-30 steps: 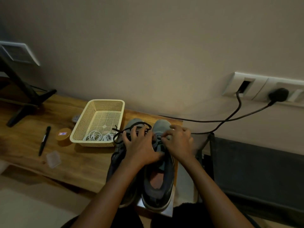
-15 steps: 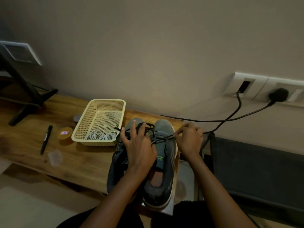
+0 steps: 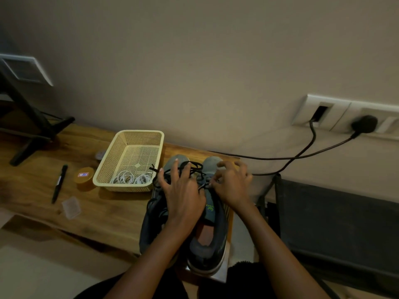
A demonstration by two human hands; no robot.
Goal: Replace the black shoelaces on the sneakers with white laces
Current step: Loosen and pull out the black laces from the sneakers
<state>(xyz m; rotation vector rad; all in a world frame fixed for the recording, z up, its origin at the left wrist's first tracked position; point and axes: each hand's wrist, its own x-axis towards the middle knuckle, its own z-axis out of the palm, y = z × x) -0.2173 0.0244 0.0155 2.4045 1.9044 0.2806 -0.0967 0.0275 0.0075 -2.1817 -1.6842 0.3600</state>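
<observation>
1. Left sneaker (image 3: 151, 225) and right sneaker (image 3: 212, 240) sit side by side on the right end of the bench (image 3: 103, 212), toes toward the wall, heels toward the person. Both are dark grey with lighter toes.
2. Black laces (image 3: 195, 166) lie in loose loops over the front of both sneakers, and part of them is still threaded in the right sneaker.
3. Left hand (image 3: 183, 193) lies flat on the front of the left sneaker, palm down and fingers spread. Lace loops lie around the fingertips; the hand grips nothing.
4. Right hand (image 3: 233, 184) is over the right sneaker's eyelets, fingers curled. Thumb and forefinger pinch a strand of the black laces just above the tongue.
5. Cream mesh basket (image 3: 140, 132) stands just left of the sneakers' toes. White laces (image 3: 127, 178) lie coiled inside at its near end.
6. Left of the basket is an orange round tin (image 3: 83, 176), then a black pen (image 3: 59, 184). A clear plastic case (image 3: 71, 207) lies nearer the person.
7. Black stand (image 3: 32, 130) has its feet on the far left of the bench.
8. Wall socket (image 3: 323, 111) is on the right with a black plug (image 3: 364, 124) in it. Dark cables (image 3: 302, 152) run down from there along the wall.
9. Dark seat (image 3: 334, 223) is right of the bench; detail is too dim to read.
</observation>
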